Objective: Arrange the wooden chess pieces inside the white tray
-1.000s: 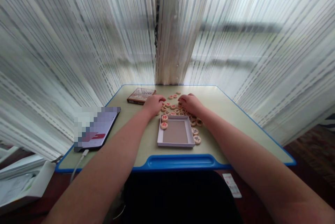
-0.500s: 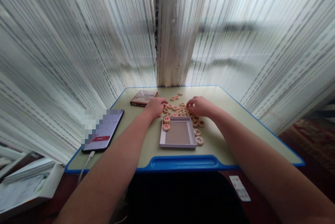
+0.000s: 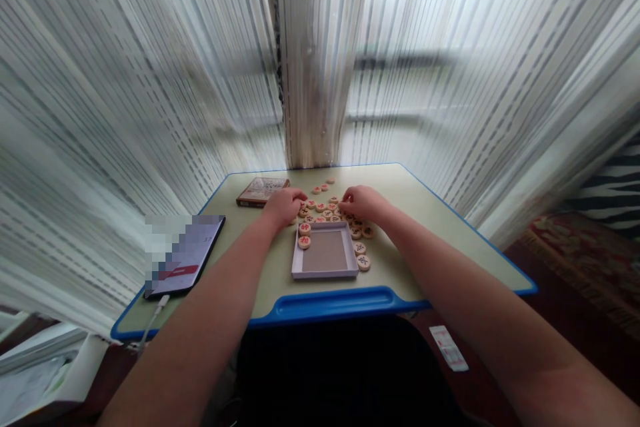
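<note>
Round wooden Chinese chess pieces (image 3: 321,207), marked in red or black, lie in a loose cluster behind an open shallow box (image 3: 325,274). Two red-marked pieces (image 3: 305,242) rest along the box's left inner side. My left hand (image 3: 284,205) is at the cluster's left edge, fingers extended and bent over the nearest pieces. At the right edge, my right hand (image 3: 363,202) has its fingers curled and its thumb close to them; whatever is between them is hidden. Black-marked pieces (image 3: 359,249) lie along the box's right side.
A flat brown-edged box (image 3: 261,192) lies at the back left of the blue-rimmed table (image 3: 430,220). On the left is a tablet (image 3: 187,257) with a white cable (image 3: 159,310). Three pieces (image 3: 324,187) sit farther back. Striped curtains (image 3: 315,67) hang behind the table.
The whole view has shifted, so the table and hands appear farther left. Both hands remain at the edges of the cluster, with little visible change among the pieces.
</note>
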Demonstrator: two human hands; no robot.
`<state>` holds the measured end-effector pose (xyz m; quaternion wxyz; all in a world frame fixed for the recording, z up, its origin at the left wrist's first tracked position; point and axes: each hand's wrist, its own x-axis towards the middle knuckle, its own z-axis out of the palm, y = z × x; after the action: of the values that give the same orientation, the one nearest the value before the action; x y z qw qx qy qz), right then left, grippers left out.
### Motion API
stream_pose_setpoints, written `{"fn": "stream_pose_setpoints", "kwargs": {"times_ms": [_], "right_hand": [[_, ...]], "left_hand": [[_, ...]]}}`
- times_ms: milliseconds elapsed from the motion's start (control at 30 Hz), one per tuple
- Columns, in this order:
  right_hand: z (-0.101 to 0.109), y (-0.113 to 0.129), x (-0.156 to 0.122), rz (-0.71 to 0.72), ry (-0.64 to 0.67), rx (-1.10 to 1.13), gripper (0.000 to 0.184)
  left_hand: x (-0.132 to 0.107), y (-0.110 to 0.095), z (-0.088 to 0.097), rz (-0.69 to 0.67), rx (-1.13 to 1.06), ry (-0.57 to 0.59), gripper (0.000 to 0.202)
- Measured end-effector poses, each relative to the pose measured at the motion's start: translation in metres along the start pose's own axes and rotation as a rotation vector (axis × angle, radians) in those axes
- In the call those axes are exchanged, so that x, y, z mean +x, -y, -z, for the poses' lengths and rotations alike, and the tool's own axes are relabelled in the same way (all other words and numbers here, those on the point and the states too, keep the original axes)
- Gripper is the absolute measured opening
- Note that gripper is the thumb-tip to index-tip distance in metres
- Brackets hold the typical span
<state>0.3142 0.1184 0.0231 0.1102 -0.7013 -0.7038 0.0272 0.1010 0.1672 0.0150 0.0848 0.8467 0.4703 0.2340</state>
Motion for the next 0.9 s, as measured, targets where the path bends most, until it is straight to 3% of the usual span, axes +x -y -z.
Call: {"fn": "stream_pose_setpoints", "kwargs": {"times_ms": [233,367,467,900], "right_hand": [[0.001,-0.006,0.003,-0.016,-0.004,0.044,0.029],[0.010,-0.019,0.007,-0.129,0.012,0.020,0.034],[0.013,-0.024,0.007,-0.175,0.071,0.029,0.026],[0.014,-0.015,0.003,-0.132,0.100,0.114,0.028]], "left_hand": [[0.000,0.001,-0.001,-0.007,-0.015,0.019,0.035],[0.000,0.001,-0.002,-0.014,-0.018,0.022,0.035],[0.000,0.001,-0.003,-0.030,-0.009,0.031,0.034],[-0.002,-0.003,-0.001,-0.059,0.018,0.006,0.033]]}}
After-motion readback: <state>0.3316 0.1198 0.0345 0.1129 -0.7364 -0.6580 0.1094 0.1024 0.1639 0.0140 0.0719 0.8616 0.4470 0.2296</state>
